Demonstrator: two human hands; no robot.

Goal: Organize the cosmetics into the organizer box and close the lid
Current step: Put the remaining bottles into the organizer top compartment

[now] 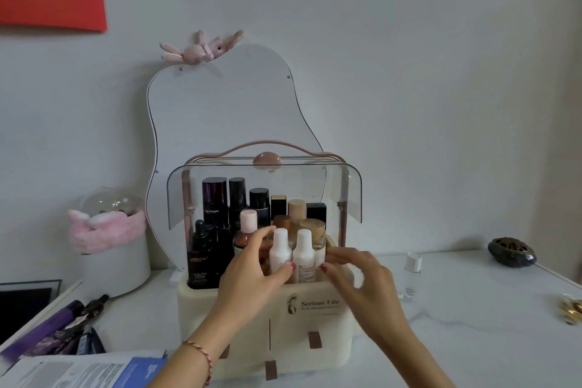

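Two hands work at the open front of a cream organizer box [315, 324] standing on the white table [472, 340], its clear lid [264, 189] swung up above the bottles. Going left to right: a black L'Oreal box [201, 268] fills the left corner, with three tall dark bottles behind it; a pink-capped bottle [248, 224] stands mid-row; then two white bottles [291, 253] side by side at the front, wooden-capped jars behind them. The left hand [252, 274] curls round the left white bottle, thumb at its front. The right hand [356, 274] is blurred, its fingers loosely bent beside the right white bottle; whether it grips cannot be told. One small clear bottle [412, 274] stands apart on the table, right of the box.
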